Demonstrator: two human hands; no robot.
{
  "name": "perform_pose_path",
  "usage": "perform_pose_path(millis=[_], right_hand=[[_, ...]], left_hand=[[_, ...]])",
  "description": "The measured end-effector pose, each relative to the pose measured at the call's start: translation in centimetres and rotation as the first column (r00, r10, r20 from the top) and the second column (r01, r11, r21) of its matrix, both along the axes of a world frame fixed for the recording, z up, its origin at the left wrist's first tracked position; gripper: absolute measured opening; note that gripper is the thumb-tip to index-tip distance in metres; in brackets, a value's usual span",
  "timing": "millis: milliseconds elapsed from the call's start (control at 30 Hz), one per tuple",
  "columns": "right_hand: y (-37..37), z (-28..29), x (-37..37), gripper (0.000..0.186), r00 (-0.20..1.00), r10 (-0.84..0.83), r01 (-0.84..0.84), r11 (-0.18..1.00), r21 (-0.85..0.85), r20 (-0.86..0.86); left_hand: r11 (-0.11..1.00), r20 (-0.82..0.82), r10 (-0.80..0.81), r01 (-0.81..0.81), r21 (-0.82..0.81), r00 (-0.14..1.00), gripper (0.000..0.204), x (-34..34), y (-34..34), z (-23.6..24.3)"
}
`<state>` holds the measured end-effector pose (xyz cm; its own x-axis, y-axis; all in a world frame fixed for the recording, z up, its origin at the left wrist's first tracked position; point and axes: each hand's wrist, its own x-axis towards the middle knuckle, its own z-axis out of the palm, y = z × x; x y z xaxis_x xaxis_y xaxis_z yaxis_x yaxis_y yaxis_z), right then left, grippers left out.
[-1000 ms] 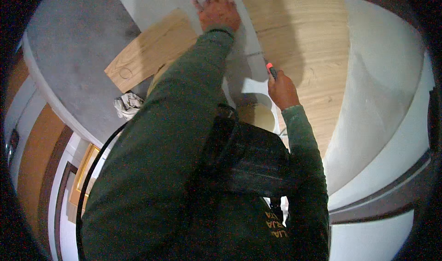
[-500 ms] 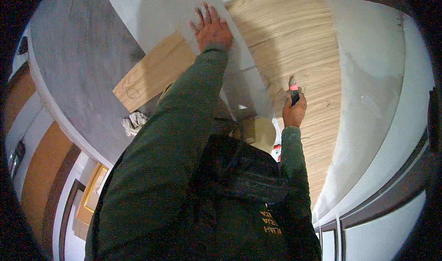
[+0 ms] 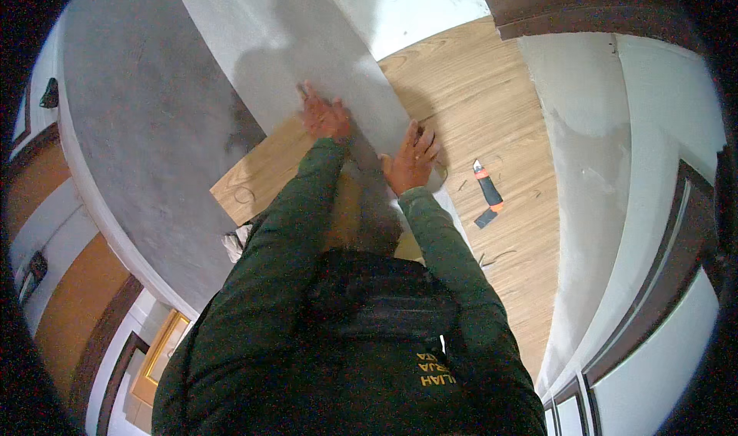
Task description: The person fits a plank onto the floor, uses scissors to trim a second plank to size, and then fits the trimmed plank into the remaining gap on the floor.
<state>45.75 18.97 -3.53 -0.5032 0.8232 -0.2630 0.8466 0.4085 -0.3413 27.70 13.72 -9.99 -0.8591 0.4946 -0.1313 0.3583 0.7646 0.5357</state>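
My left hand (image 3: 327,119) lies with fingers spread on a pale grey plank (image 3: 307,44), beside a loose wood-patterned plank (image 3: 257,171); it is slightly blurred. My right hand (image 3: 413,162) rests at the right edge of the grey plank, fingers apart, where it meets the wood-patterned flooring (image 3: 484,90). Neither hand holds anything. To the right of it, a black and orange utility knife (image 3: 487,184) lies on that flooring, its blade showing. A small dark grey scrap (image 3: 485,218) is just below the knife's handle.
Dark grey floor (image 3: 138,113) spreads to the left, with a crumpled cloth (image 3: 237,242) partly behind my left arm. A bare grey strip (image 3: 588,152) runs along the right wall. Thin dark offcuts (image 3: 496,256) are scattered on the wood flooring. A gold frame (image 3: 163,355) stands at lower left.
My right hand has let go of the utility knife, which now lies on the flooring, and has moved left to the grey plank. My left hand has come back nearer to me.
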Motion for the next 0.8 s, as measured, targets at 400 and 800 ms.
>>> perform_pose_path(millis=[400, 800], right_hand=[[3.0, 0.1, 4.5, 0.033, 0.926, -0.261, 0.192, 0.948, -0.253, -0.272], [-3.2, 11.1, 36.4, 0.029, 0.555, -0.798, 0.694, 0.599, -0.398, -0.234]], left_hand=[[0.868, 0.073, -0.340, 0.342, -0.360, 0.938, 0.083, -3.1, -3.4, 0.1], [0.800, 0.055, -0.384, 0.362, -0.478, 0.922, 0.071, -2.4, 3.8, 3.7]])
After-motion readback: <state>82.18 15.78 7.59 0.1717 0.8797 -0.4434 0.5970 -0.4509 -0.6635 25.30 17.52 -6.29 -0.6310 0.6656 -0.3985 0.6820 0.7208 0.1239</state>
